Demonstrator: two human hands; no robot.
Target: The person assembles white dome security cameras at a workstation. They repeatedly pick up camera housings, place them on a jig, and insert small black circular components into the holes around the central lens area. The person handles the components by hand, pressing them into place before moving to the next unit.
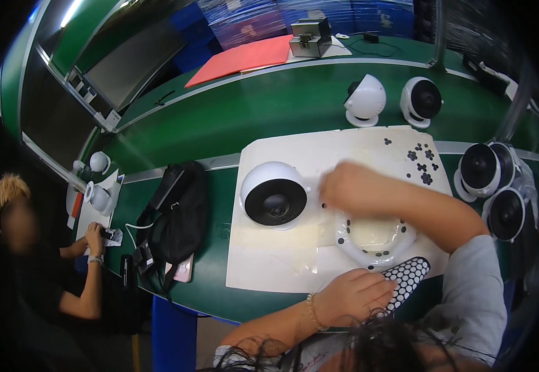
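Note:
My left hand [357, 295] is at the table's front edge, fingers closed over a strip-like sheet [408, 280] with white dots on black. Its lower part is hidden under the hand. My right hand [357, 188] is smeared by motion above the far side of a white ring [368, 256] with small dark pads spaced around it. Whether its fingers hold anything does not show. Left of the ring, on the same pale board [269, 263], stands a white round device [274, 193] with a black front. Small dark pads [423, 162] lie in clusters at the board's far right.
Two white round devices [365, 99] stand behind the board, and several more [506, 214] crowd the right side. A black bag [182, 217] lies to the left. Farther left, a co-worker's hands [96, 239] handle a small dark object. A metal case [309, 38] sits on the back shelf.

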